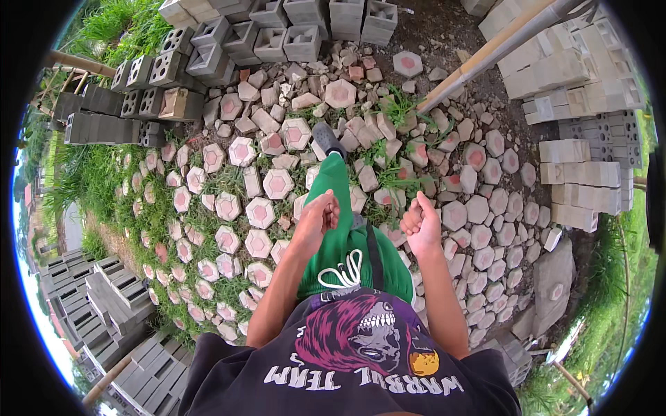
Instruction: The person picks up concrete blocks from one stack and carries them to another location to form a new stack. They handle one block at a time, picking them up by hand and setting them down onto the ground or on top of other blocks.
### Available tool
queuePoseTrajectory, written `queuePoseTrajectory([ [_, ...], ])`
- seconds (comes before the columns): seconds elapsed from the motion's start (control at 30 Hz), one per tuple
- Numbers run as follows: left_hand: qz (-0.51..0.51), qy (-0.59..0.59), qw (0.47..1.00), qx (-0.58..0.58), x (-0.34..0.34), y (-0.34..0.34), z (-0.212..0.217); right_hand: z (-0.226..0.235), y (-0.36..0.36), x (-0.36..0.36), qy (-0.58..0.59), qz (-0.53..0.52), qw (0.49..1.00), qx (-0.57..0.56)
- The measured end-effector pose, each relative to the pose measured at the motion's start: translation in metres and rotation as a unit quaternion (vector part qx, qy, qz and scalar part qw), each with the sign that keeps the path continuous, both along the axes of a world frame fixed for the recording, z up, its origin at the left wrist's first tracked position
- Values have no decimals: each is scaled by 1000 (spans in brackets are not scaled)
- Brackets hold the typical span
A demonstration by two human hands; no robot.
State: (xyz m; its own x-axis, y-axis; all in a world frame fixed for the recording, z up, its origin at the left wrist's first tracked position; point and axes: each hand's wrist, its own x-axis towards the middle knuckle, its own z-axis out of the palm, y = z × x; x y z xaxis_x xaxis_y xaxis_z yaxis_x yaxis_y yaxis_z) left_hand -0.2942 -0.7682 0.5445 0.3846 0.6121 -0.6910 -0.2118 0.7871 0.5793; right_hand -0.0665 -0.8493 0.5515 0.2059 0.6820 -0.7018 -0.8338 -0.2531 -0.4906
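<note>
My left hand (322, 212) hangs in front of my green trousers (328, 186), its fingers loosely curled and no object showing in it. To the right of the trousers, my right hand (421, 223) makes a loose fist with the thumb raised, also without any visible object. The hands are well apart and touch nothing. One foot in a dark shoe (327, 139) is forward on the paving; the other shoe is mostly hidden by the trousers. Around both hands lie hexagonal paving blocks (260, 213) with reddish centres.
Hollow concrete blocks (301, 44) are stacked along the far side. More block stacks stand at the right (579, 173) and lower left (114, 298). A bamboo pole (479, 59) slants down at the far right. Rubble (291, 83) and grass (97, 173) make the ground uneven.
</note>
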Motion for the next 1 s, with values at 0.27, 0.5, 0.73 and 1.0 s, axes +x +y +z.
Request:
queuePoseTrajectory([
  [0.27,-53,38,990,-128,48,160,-114,-107,99,27,43,-64,968,-239],
  [0.5,-3,98,977,-190,64,338,-147,-128,332,46,-54,133,934,-327],
  [0.73,66,90,963,-247,97,428,-180,-162,515,71,-145,200,924,-292],
  [1.0,62,136,949,-276,158,511,-256,-231,638,161,-172,240,915,-274],
])
